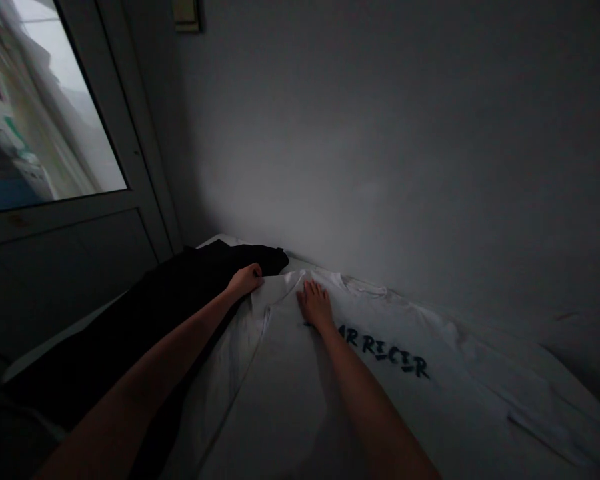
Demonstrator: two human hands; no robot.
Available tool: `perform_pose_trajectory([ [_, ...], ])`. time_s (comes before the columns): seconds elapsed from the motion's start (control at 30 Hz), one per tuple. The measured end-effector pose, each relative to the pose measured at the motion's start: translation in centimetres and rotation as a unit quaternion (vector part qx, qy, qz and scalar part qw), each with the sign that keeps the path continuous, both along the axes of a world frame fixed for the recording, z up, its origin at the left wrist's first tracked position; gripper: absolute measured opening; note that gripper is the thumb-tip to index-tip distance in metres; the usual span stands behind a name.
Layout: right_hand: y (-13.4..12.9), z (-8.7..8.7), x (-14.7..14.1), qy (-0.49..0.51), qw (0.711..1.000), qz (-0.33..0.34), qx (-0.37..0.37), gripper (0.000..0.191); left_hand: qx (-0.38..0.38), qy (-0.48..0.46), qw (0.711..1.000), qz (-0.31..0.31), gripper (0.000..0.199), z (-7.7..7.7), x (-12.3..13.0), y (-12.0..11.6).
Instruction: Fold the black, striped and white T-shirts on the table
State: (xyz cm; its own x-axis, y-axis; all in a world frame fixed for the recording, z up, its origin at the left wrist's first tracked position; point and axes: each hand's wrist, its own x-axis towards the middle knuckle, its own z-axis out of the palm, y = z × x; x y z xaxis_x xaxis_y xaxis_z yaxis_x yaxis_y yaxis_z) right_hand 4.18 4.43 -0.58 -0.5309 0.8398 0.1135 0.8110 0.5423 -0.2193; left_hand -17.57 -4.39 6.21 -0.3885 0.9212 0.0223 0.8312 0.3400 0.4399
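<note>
A white shirt [290, 373] with dark lettering across its chest lies spread out in front of me, its collar towards the wall. My left hand [247, 280] is closed on the shirt's left sleeve near its far edge. Flat on the cloth near that shoulder rests my right hand [316, 303], fingers apart, covering the start of the lettering. Under and beside my left arm lies a black garment [170, 300], partly hidden by the arm and the white shirt.
Behind the shirt rises a grey wall [380, 147]. On the left stands a door [150, 160] with a glass pane showing a curtain and a blue thing beyond. A small box [187, 15] hangs high on the wall. The room is dim.
</note>
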Motion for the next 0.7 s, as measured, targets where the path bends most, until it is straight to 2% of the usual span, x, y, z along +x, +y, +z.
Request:
perform_pose_trajectory([
  [0.23,-0.1,0.1,0.0,-0.037,0.999,-0.014,-0.020,0.064,-0.085,0.048,0.995,-0.027,0.056,-1.4,2.5,0.0],
  [0.3,-0.1,0.2,0.0,-0.041,0.999,-0.015,-0.024,0.064,-0.088,0.052,0.994,-0.024,0.052,-1.4,2.6,0.1],
  [0.47,-0.5,0.4,0.0,-0.035,0.999,-0.012,-0.019,0.063,-0.061,0.044,0.997,-0.022,0.026,-0.9,2.4,0.3],
  [0.7,-0.5,0.4,0.0,-0.022,1.000,-0.016,-0.012,0.062,-0.024,0.034,0.997,0.062,0.031,0.7,1.9,1.5],
])
